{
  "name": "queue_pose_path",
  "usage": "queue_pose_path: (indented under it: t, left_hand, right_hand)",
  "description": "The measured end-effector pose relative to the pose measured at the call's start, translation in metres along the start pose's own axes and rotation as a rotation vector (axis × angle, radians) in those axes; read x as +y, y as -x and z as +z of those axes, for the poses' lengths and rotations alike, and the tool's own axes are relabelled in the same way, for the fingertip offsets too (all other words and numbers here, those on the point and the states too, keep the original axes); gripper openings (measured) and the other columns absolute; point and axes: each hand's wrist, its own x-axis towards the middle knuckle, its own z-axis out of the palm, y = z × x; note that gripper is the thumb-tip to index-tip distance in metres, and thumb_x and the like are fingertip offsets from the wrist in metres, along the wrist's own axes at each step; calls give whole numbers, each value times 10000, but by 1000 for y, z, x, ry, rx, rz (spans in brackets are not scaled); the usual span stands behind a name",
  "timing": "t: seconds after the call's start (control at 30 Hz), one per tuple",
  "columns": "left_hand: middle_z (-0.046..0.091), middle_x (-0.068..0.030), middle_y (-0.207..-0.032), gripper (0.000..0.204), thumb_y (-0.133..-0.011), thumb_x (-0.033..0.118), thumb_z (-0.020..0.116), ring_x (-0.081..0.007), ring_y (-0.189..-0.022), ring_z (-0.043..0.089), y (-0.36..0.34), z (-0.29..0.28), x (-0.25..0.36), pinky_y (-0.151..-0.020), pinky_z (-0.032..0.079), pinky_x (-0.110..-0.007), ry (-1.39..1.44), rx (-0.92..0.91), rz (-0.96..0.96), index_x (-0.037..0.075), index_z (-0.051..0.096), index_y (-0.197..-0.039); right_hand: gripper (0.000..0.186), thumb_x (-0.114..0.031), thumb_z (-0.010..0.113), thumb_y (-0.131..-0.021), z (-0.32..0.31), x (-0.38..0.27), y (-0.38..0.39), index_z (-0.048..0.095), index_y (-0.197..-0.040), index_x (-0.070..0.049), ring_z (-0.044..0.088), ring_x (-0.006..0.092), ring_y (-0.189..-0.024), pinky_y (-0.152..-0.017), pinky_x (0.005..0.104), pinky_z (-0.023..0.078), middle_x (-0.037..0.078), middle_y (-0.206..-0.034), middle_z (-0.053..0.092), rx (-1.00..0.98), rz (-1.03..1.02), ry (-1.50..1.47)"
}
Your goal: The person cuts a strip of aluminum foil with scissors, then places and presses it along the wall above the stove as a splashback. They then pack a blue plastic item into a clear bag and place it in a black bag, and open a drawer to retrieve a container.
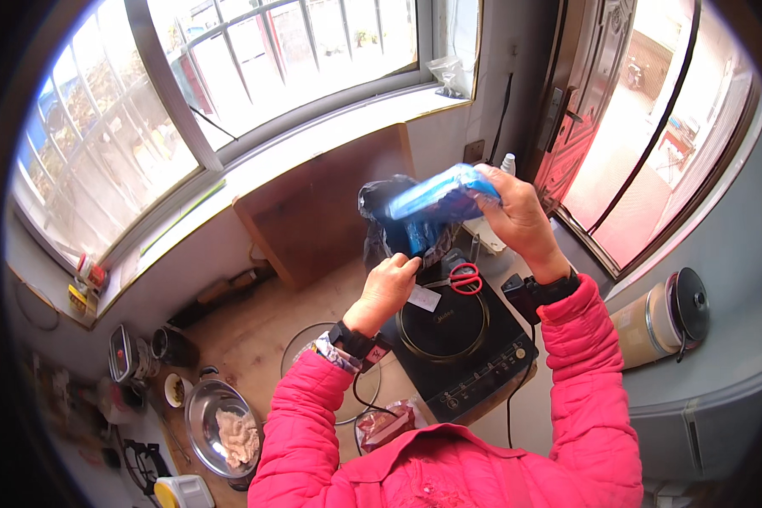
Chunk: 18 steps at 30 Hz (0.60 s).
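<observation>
My right hand (pixel 521 216) is closed on a blue plastic package (pixel 449 193), blurred by motion, and holds it above a dark plastic bag (pixel 374 241). More blue wrapping shows inside the bag's mouth. My left hand (pixel 388 292) pinches the near edge of this bag. Below the hands lies a black induction cooktop (pixel 483 372) with a round ring marking. Red-handled scissors (pixel 465 278) and a small white slip (pixel 424 298) rest at its far end. The bag's base is partly hidden by my left hand.
A brown board (pixel 330 203) leans under the window. At left, a metal bowl (pixel 196 415) holds pale, meat-like lumps (pixel 239 438). A glass lid (pixel 292 349) and a red-and-clear packet (pixel 389 425) lie near the cooktop. A lidded container (pixel 652 317) stands at right; cables cross the work surface.
</observation>
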Motion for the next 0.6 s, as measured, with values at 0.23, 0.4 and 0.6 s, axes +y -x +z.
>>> queue_pose_path:
  t: [0.23, 0.4, 0.6]
  left_hand:
    - [534, -115, -856, 60, -726, 7, 552, -303, -746, 568, 12, -8, -22, -652, 499, -386, -85, 46, -35, 48, 542, -768]
    - [560, -123, -830, 105, -723, -9, 576, -325, -765, 576, 19, -10, -20, -651, 493, -387, 20, 105, -54, 41, 568, -816]
    - [563, -123, -817, 105, -735, 3, 595, -328, -749, 576, 23, -14, -18, -634, 488, -381, 13, 112, -75, 45, 565, -827]
  right_hand:
    - [267, -79, 540, -874, 16, -9, -15, 545, -1112, 42, 605, 239, -838, -765, 297, 475, 182, -961, 619, -130, 12, -157]
    - [251, -112, 533, -875, 31, -1, -31, 543, -1064, 52, 612, 305, -694, -667, 325, 480, 217, -798, 616, 19, 141, -239]
    - [268, -114, 529, -864, 24, 13, -22, 520, -1069, 59, 638, 348, -712, -619, 364, 469, 274, -759, 596, 19, 128, 30]
